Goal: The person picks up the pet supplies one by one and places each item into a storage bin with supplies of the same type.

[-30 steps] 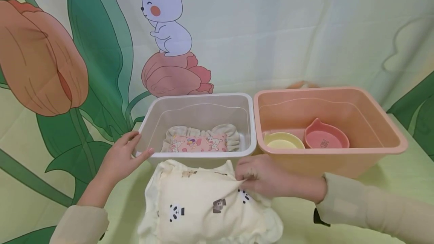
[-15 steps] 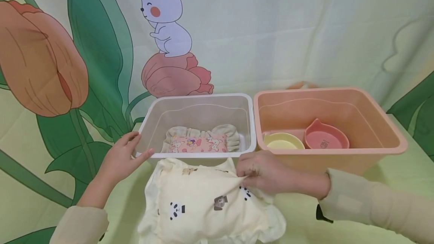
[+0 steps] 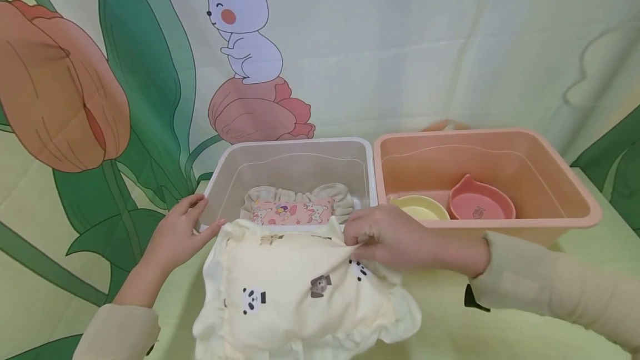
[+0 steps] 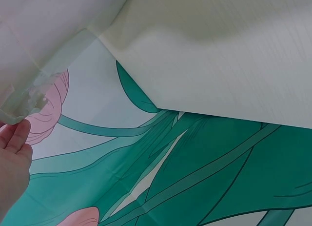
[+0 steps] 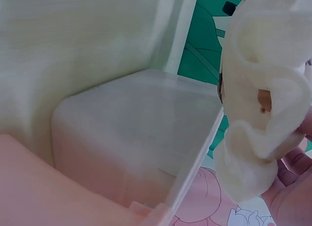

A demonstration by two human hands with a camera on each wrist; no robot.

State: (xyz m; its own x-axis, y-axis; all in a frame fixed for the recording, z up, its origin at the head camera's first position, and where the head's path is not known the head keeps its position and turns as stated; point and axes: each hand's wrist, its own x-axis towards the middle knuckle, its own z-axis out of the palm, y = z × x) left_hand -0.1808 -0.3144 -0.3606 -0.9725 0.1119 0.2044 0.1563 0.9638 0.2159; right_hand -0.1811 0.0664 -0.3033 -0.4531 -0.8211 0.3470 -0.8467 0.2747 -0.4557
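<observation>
My right hand (image 3: 392, 238) pinches the upper right side of a cream frilled pillow (image 3: 295, 288) printed with pandas and dogs. Held up in front of the white bin (image 3: 300, 149), the pillow covers part of its front rim; the right wrist view shows the frilled edge (image 5: 258, 104) beside my fingers. At the bin's front left corner, my left hand (image 3: 177, 232) rests on the rim, thumb and fingers spread. The left wrist view catches my left fingers (image 4: 17, 138) touching the bin's edge. A smaller pink pillow (image 3: 292, 211) with a pale frill lies inside the bin.
Right beside the white bin stands a peach bin (image 3: 485, 136). In it are a yellow dish (image 3: 420, 207) and a pink dish (image 3: 481, 201). Both bins sit on a pale green table (image 3: 450, 326), with a printed rabbit-and-tulip curtain (image 3: 400, 49) behind.
The cream pillow has risen slightly towards the white bin, its top edge now overlapping the front rim. My right hand has moved up with it. My left hand has stayed put.
</observation>
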